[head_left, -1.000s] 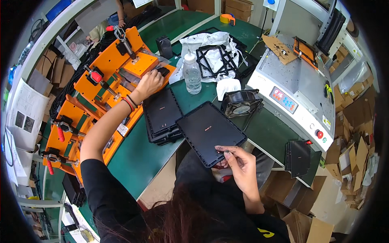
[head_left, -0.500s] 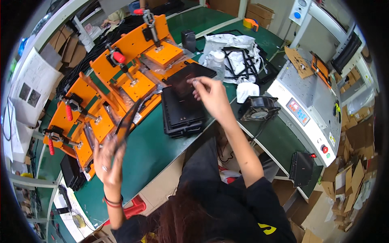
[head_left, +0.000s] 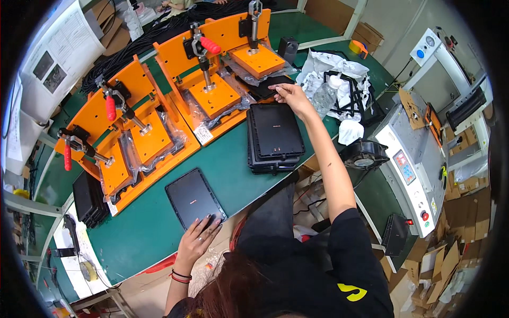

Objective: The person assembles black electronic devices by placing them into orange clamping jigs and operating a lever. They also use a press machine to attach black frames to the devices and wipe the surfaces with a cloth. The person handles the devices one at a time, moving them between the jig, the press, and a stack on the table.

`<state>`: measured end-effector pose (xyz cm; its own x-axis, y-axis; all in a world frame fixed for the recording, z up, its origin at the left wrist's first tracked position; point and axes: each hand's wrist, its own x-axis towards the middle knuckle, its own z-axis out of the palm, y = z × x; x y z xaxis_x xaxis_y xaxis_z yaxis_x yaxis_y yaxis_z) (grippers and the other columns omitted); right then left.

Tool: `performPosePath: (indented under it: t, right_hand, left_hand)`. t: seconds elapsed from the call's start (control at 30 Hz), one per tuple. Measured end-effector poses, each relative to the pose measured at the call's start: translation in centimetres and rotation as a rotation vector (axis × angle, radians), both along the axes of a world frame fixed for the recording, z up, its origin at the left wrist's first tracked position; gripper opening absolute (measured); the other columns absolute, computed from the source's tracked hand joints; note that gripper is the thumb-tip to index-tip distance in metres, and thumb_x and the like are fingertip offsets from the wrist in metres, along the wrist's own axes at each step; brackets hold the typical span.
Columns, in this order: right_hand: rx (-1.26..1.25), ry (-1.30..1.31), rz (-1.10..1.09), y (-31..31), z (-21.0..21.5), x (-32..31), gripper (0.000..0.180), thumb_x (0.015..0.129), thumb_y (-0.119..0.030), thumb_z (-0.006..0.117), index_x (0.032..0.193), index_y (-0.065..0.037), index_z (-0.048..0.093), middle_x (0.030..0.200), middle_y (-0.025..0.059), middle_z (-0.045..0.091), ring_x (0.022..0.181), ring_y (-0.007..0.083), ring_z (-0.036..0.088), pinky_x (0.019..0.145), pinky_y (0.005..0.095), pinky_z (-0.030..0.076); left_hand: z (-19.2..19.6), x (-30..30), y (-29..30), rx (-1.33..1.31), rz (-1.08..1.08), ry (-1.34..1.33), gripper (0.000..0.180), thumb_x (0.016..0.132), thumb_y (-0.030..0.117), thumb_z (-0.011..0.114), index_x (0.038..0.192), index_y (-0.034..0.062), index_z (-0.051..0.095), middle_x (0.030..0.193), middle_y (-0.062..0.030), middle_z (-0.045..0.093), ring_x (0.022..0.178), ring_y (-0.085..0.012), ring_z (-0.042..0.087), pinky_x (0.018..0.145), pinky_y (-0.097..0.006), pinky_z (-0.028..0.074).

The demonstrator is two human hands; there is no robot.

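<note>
My left hand point(head_left: 199, 237) is at the table's front edge, its fingers over the near end of a black tablet-like panel point(head_left: 192, 195) and its thumb hidden. That panel lies flat, or nearly so, above the green top. My right hand point(head_left: 291, 98) reaches forward, thumb and fingers pinching the near corner of another black panel point(head_left: 263, 89) partly under the far orange clamp press point(head_left: 257, 59). Just below that hand stands a stack of black panels point(head_left: 275, 132), the top one with a raised rim.
More orange toggle-clamp presses point(head_left: 151, 132) with red handles and plastic film run along the left. Beyond my right hand are a clear bottle point(head_left: 325, 95) and black frames on white wrapping. A small fan point(head_left: 364, 154) and a white control-panel machine point(head_left: 405, 169) stand at right.
My left hand has brought its panel down from a steep tilt to nearly flat, nearer me. My right hand has moved from above the stack to the far press. The view has shifted.
</note>
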<state>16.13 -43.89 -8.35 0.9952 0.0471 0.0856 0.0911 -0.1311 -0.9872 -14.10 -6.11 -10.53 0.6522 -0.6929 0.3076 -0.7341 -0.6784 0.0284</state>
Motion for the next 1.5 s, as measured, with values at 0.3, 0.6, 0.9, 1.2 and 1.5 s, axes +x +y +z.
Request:
performPosePath:
  t: [0.3, 0.6, 0.9, 1.2, 1.5]
  right_hand:
    - [-0.096, 0.089, -0.029, -1.1, 0.1, 3.6, 0.021, 0.091, -0.012, 0.056, 0.107, -0.002, 0.066, 0.08, 0.0052, 0.066, 0.067, 0.0079, 0.059, 0.062, 0.0211, 0.05]
    - [0.007, 0.105, -0.026, -0.6, 0.6, 3.7, 0.02, 0.09, -0.008, 0.057, 0.104, 0.004, 0.065, 0.084, 0.0095, 0.067, 0.072, 0.0116, 0.064, 0.067, 0.0216, 0.054]
    - [0.011, 0.057, 0.036, -0.1, -0.6, 4.1, 0.021, 0.091, -0.006, 0.054, 0.106, 0.006, 0.062, 0.089, 0.01, 0.067, 0.076, 0.0133, 0.064, 0.071, 0.0227, 0.054]
    - [-0.406, -0.019, 0.149, -0.1, -0.3, 5.5, 0.017, 0.086, -0.004, 0.057, 0.099, 0.0, 0.066, 0.074, 0.0075, 0.067, 0.062, 0.0112, 0.063, 0.057, 0.0246, 0.052]
    - [-0.749, -0.282, -0.002, 0.9, 9.9, -0.9, 0.021, 0.082, -0.005, 0.053, 0.097, -0.002, 0.067, 0.075, 0.0116, 0.067, 0.063, 0.0173, 0.065, 0.06, 0.0292, 0.053]
  left_hand:
    - [0.3, 1.2, -1.0, 0.043, 0.019, 0.112, 0.043, 0.078, 0.017, 0.058, 0.121, 0.0161, 0.058, 0.131, 0.0003, 0.053, 0.122, -0.0223, 0.046, 0.104, -0.041, 0.035]
    - [3.7, 6.5, -10.6, -0.379, -0.026, 0.139, 0.048, 0.078, 0.019, 0.065, 0.124, 0.0131, 0.054, 0.138, -0.0094, 0.043, 0.127, -0.0318, 0.038, 0.107, -0.047, 0.027]
    - [4.0, 11.9, -19.4, -0.323, 0.0, 0.086, 0.046, 0.084, 0.026, 0.058, 0.128, 0.0144, 0.05, 0.143, -0.0088, 0.036, 0.132, -0.0342, 0.029, 0.108, -0.049, 0.023]
    - [2.7, 11.0, -16.1, -0.336, 0.031, 0.107, 0.051, 0.081, 0.019, 0.061, 0.131, 0.0182, 0.049, 0.138, -0.0053, 0.044, 0.13, -0.0278, 0.035, 0.108, -0.049, 0.023]
    - [2.1, 9.3, -15.7, -0.617, 0.002, 0.105, 0.048, 0.074, 0.011, 0.062, 0.122, 0.0108, 0.054, 0.134, -0.0102, 0.047, 0.126, -0.0328, 0.038, 0.105, -0.051, 0.024]
